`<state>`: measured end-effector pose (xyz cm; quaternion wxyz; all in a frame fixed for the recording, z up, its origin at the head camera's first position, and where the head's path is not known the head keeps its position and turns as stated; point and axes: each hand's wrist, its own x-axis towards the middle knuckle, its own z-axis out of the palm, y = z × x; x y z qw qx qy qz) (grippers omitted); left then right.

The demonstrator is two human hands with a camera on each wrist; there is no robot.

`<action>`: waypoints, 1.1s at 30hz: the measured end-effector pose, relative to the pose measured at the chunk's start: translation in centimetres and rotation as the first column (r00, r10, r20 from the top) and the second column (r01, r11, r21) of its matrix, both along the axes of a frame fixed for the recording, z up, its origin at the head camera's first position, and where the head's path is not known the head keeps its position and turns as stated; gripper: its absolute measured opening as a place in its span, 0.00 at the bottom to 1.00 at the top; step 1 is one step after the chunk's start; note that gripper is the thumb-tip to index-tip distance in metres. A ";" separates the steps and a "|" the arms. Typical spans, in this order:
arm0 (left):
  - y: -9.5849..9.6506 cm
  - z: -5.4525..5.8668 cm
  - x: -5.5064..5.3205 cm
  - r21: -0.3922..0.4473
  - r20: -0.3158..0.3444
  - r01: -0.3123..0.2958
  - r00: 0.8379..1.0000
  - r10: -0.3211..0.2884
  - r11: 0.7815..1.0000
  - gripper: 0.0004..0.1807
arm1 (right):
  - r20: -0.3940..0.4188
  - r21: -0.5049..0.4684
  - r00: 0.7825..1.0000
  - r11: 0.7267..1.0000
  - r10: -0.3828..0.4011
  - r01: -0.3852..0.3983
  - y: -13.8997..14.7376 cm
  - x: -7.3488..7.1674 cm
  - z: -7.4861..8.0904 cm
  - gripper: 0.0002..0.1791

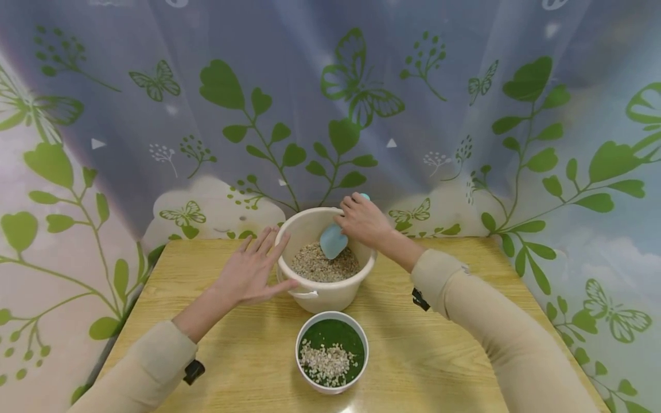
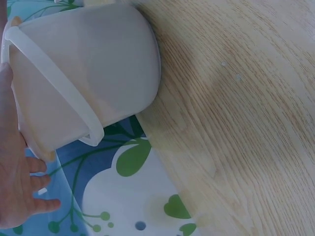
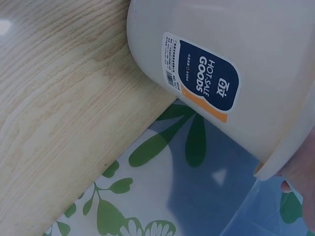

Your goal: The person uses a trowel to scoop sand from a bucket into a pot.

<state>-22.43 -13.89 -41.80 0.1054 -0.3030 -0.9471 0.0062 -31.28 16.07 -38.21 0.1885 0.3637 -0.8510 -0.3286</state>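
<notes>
A cream plastic bucket (image 1: 354, 288) with a white handle (image 2: 59, 81) stands on the table, with small mixed gravel (image 1: 316, 267) in its bottom. My right hand (image 1: 365, 221) reaches over the bucket's right rim and grips a light blue scoop (image 1: 333, 242), whose blade points down at the gravel. My left hand (image 1: 253, 267) lies against the bucket's left rim, fingers straight and spread, thumb along the near side. In front of the bucket sits a white bowl (image 1: 365, 350) with a green inside, partly covered by pale gravel (image 1: 327, 362).
The light wooden table (image 1: 439, 344) ends at a curtain (image 1: 310, 86) printed with leaves and butterflies, close behind the bucket. Two tiny pale bits (image 2: 238, 77) lie on the wood in the left wrist view. A label (image 3: 209, 73) is stuck on the bucket's side.
</notes>
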 end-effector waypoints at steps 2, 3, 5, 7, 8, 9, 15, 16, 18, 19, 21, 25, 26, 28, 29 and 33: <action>-0.1 0.0 0.0 0.005 -0.001 0.002 1.000 -0.002 1.000 0.59 | -0.006 -0.001 1.000 1.000 0.008 -0.008 -0.3 -0.1 -0.1 0.23; -0.1 -0.1 0.0 0.006 -0.004 0.004 1.000 -0.004 1.000 0.59 | -0.008 -0.002 1.000 1.000 0.010 -0.010 -0.4 -0.1 -0.2 0.23; -0.1 -0.1 0.0 0.006 -0.010 0.006 1.000 -0.006 1.000 0.59 | -0.022 0.004 1.000 1.000 0.018 -0.018 -0.6 -0.2 -0.3 0.22; -0.1 -0.1 0.0 0.004 -0.015 0.007 1.000 -0.007 1.000 0.59 | -0.031 0.020 0.999 0.999 0.026 -0.025 -0.9 -0.3 -0.4 0.21; -0.1 -0.2 0.0 0.001 -0.018 0.008 1.000 -0.008 1.000 0.59 | -0.036 0.029 0.999 0.999 0.030 -0.029 -1.0 -0.3 -0.5 0.20; -0.2 -0.2 0.0 -0.001 -0.022 0.008 1.000 -0.008 1.000 0.59 | -0.042 0.039 0.998 0.999 0.036 -0.034 -1.1 -0.3 -0.6 0.20; -0.1 -0.3 0.0 -0.004 -0.027 0.009 1.000 -0.009 1.000 0.59 | -0.033 0.063 0.998 0.997 0.049 -0.047 -1.5 -0.2 -1.2 0.20; -0.1 -0.3 -0.1 -0.003 -0.025 0.009 1.000 -0.009 1.000 0.59 | -0.023 0.063 0.999 0.997 0.047 -0.045 -1.6 -0.2 -1.3 0.21; -0.1 -0.3 -0.1 -0.002 -0.025 0.010 1.000 -0.010 1.000 0.60 | -0.008 0.060 0.999 0.997 0.043 -0.043 -1.7 -0.1 -1.5 0.22; -0.1 -0.3 -0.1 -0.001 -0.024 0.011 1.000 -0.011 1.000 0.60 | -0.004 0.056 0.999 0.998 0.042 -0.042 -1.7 0.0 -1.6 0.22; -0.2 -0.3 -0.1 -0.001 -0.022 0.012 1.000 -0.012 1.000 0.60 | -0.001 0.048 0.999 0.998 0.041 -0.041 -1.7 0.1 -1.8 0.22; -0.1 -0.4 -0.2 -0.004 -0.022 0.009 1.000 -0.010 1.000 0.60 | -0.009 0.030 0.999 0.999 0.044 -0.044 -1.6 0.2 -1.9 0.21; -0.1 -0.4 -0.2 -0.006 -0.022 0.008 1.000 -0.008 1.000 0.60 | -0.008 0.027 0.999 0.999 0.044 -0.044 -1.6 0.2 -1.9 0.21; -0.1 -0.4 -0.2 -0.003 -0.021 0.008 1.000 -0.008 1.000 0.60 | -0.004 0.029 0.999 0.999 0.041 -0.041 -1.6 0.2 -1.9 0.22; -0.1 -0.4 -0.2 -0.002 -0.021 0.007 1.000 -0.007 1.000 0.60 | -0.001 0.029 0.999 0.999 0.039 -0.039 -1.6 0.2 -1.9 0.22; -0.1 -0.4 -0.1 0.002 -0.020 0.006 1.000 -0.006 1.000 0.60 | 0.006 0.029 1.000 0.999 0.022 -0.022 -1.7 0.3 -1.9 0.22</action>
